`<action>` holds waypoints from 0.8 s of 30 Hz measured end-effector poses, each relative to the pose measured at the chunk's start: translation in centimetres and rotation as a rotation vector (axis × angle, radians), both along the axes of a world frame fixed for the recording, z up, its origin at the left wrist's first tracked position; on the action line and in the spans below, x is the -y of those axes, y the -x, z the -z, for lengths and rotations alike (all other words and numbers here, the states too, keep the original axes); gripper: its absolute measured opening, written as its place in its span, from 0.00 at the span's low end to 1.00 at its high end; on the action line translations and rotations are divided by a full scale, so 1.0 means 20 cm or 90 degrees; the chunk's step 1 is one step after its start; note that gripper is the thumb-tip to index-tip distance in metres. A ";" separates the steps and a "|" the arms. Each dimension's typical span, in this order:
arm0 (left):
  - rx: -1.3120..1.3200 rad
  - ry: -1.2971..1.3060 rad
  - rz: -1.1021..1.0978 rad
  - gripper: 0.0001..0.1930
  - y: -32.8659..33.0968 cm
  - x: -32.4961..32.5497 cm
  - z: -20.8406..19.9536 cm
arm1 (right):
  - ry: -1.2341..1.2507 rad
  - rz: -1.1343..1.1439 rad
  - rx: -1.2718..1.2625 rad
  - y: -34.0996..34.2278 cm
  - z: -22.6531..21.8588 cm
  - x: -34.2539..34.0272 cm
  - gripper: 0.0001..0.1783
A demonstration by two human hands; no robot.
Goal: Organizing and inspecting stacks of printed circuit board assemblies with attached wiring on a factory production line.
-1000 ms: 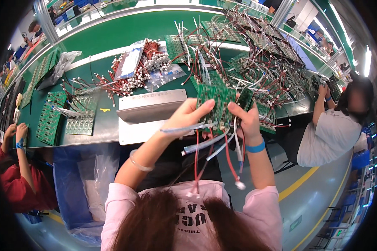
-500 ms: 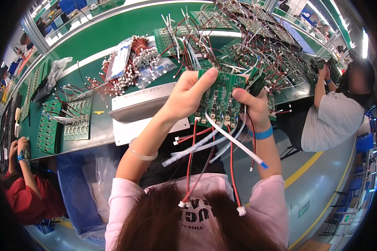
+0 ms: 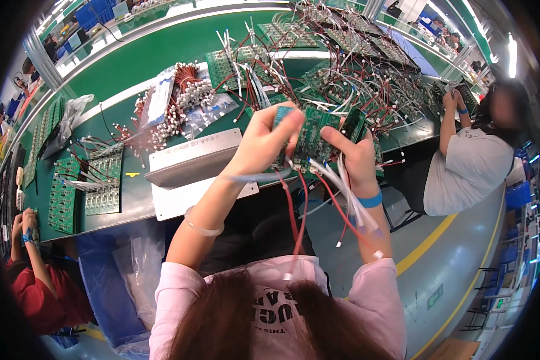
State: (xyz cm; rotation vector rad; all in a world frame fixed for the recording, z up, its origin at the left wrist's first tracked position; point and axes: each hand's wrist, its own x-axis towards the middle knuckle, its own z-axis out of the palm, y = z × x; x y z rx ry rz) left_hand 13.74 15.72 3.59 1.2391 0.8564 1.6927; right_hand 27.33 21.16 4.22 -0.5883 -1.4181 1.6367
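Observation:
Above the table's near edge I hold green circuit boards between both hands. My left hand (image 3: 263,141) is closed on a narrow board section (image 3: 281,114), its thumb over the front. My right hand (image 3: 360,159) grips the wider circuit board (image 3: 312,132) with the thumb on its face; another board section (image 3: 354,122) sticks up behind that thumb. The left section is angled against the wider board; whether they are still joined I cannot tell. Red-and-black wires (image 3: 298,222) with white connectors and white flat cables (image 3: 349,195) dangle below, partly blurred.
A metal angle bar (image 3: 192,157) lies on a white plate (image 3: 177,201). Behind are bundled connector wires (image 3: 186,87) and many wired boards (image 3: 342,78). Boards (image 3: 104,186) lie at left. Co-workers sit at right (image 3: 468,168) and left (image 3: 42,294). A blue bin (image 3: 105,282) stands below.
The left board section has tilted away from the wider board in my right hand. The dangling wires and flat cables have swung, the flat cables toward my right wrist.

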 end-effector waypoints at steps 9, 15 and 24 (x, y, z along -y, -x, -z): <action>-0.140 0.070 0.173 0.10 0.04 0.05 -0.06 | -0.142 -0.121 0.072 -0.04 -0.09 0.03 0.07; 0.070 0.046 0.250 0.09 0.00 0.07 0.04 | 0.135 -0.171 -0.053 0.00 0.00 0.06 0.05; 0.128 0.107 0.107 0.09 -0.03 0.06 0.12 | 0.142 -0.044 -0.034 0.03 0.03 0.08 0.05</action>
